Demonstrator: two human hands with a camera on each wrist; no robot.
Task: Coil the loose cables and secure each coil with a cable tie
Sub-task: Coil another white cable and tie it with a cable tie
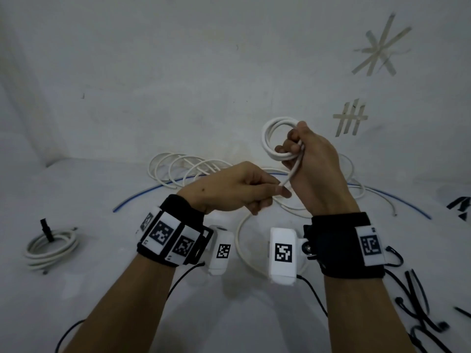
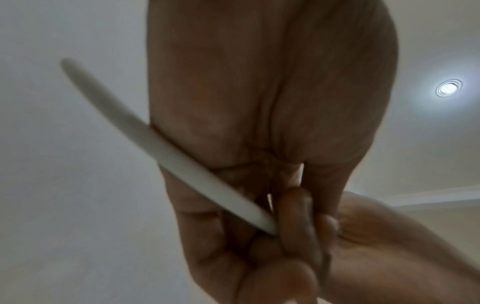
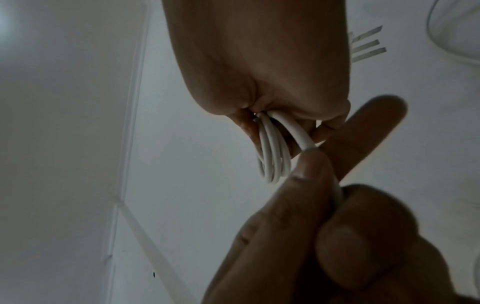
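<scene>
Your left hand (image 1: 237, 189) pinches the white cable (image 1: 293, 171), which slants up and away to your right hand (image 1: 313, 159), fist closed round the white coil (image 1: 276, 138) held above the worktop (image 1: 107, 281). Beyond, loose white loops (image 1: 183, 169) trail back; open room leftward for the next wrap.

smooth white plastic-sheathed cable (image 1: 272, 141), matt white floor (image 1: 102, 289), black cloth wristbands (image 1: 339, 248)

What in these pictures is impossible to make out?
- Head view: the cable's path inside the left hand, hidden by its fingers.
- Head view: black ties, cut off by the right edge.
- Right wrist view: how many turns the coil has; the right hand covers most.
- Left wrist view: cable end, blurred.
</scene>
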